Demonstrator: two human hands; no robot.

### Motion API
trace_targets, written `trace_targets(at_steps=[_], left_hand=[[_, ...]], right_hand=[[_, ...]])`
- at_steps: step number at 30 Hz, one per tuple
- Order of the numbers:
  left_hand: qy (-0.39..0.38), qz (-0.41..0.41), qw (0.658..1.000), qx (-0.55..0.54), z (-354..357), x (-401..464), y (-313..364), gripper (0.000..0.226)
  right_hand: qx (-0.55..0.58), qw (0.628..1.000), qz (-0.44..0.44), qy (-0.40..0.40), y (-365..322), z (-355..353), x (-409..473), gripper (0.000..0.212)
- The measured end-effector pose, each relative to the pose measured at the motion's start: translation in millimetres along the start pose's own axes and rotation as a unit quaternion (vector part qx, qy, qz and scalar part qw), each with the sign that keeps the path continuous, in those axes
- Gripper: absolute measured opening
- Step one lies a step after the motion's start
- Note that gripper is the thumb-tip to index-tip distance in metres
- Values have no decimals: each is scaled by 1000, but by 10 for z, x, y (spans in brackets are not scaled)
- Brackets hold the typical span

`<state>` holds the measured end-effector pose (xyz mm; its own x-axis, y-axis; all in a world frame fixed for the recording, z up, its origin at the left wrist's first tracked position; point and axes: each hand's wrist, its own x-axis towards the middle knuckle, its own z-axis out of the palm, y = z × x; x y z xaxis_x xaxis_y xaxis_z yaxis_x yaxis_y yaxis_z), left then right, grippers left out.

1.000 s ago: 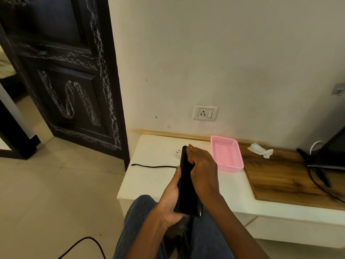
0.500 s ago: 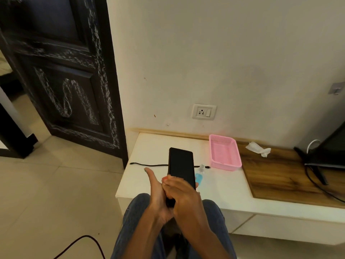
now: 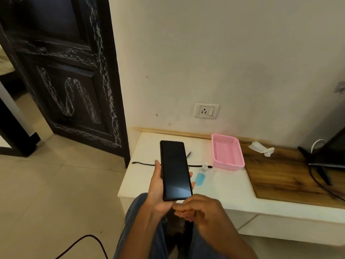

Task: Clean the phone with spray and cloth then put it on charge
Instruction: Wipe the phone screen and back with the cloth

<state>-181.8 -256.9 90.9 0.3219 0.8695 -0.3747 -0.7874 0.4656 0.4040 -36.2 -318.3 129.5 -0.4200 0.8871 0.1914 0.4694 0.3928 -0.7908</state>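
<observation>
While the left hand point(image 3: 158, 191) is cradling the phone point(image 3: 175, 170) screen-up, thumb along its left edge and fingertips curling round the right edge, it is holding it in the air over the front-left corner of the counter point(image 3: 220, 193). The right hand point(image 3: 197, 210) is hovering just under the phone's bottom edge, fingers loosely curled; a sliver of white is showing at the fingertips, but whether it is pinching a cloth I cannot tell. The spray bottle point(image 3: 201, 176) is lying just right of the phone on the counter, the black cable point(image 3: 143, 163) is running along behind it toward the left edge, and a pink basket point(image 3: 226, 152) is sitting near the back edge under the wall socket point(image 3: 206, 110). A crumpled white tissue point(image 3: 261, 148) is lying further right. Judging by this, the wiping step looks about finished or is pausing for a check. Next move is probably calling for the right hand to reach for the cable end and line it up with the phone's port.
</observation>
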Motion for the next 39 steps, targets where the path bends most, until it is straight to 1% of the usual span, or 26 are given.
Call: trace_targets(at_steps=[1, 3, 6, 8, 10, 11, 14, 17, 19, 21, 23, 26, 28, 31, 33, 35, 36, 38, 39], left_hand=[[-6, 15, 1000, 3, 32, -4, 40, 69], [-11, 31, 999, 16, 20, 0, 93, 68], [-50, 24, 998, 6, 9, -8, 85, 65], [-53, 11, 999, 3, 37, -32, 58, 63], [-53, 0, 999, 11, 28, -9, 7, 62], [-47, -1, 999, 22, 34, -6, -13, 61], [-35, -14, 998, 50, 43, 26, -59, 59], [-21, -20, 997, 68, 32, 64, -82, 57], [-10, -16, 996, 88, 29, 92, -58, 56], [3, -3, 994, 106, -2, 127, -36, 54], [13, 5, 995, 99, -47, 154, -19, 54], [10, 5, 997, 79, -85, 166, -3, 57], [9, 1, 998, 66, -89, 170, -10, 62], [13, -6, 999, 48, -83, 165, -38, 70], [18, -4, 999, 52, -78, 162, -62, 72], [22, 1, 998, 54, -82, 169, -74, 75], [22, 3, 998, 52, -83, 175, -75, 75], [25, -2, 998, 50, -79, 186, -73, 75], [32, -8, 998, 52, -78, 187, -70, 74]], right_hand=[[31, 999, 24, 17, 9, -81, 6, 38], [65, 992, 44, 99, 35, -206, 39, 40], [58, 972, 71, 214, 41, -318, 177, 30], [49, 965, 53, 253, 8, -365, 346, 25], [33, 964, 9, 265, -32, -398, 550, 33], [24, 964, -1, 265, -39, -399, 665, 36], [-29, 969, 1, 245, 11, -373, 1024, 29], [-120, 975, -4, 189, 107, -257, 1209, 25], [-204, 966, -32, 158, 128, -162, 1175, 23], [-256, 953, -72, 144, 139, -90, 1078, 32], [-269, 946, -102, 151, 164, -28, 981, 38], [-262, 942, -130, 165, 235, 79, 764, 40], [-260, 942, -137, 160, 295, 161, 575, 40], [-239, 950, -123, 159, 356, 252, 342, 40], [-232, 953, -116, 159, 392, 282, 236, 37], [-249, 945, -134, 165, 389, 305, 126, 24], [-257, 940, -143, 175, 397, 318, 87, 23], [-243, 943, -144, 176, 391, 311, 60, 45], [-239, 942, -151, 180, 407, 313, 80, 45]])
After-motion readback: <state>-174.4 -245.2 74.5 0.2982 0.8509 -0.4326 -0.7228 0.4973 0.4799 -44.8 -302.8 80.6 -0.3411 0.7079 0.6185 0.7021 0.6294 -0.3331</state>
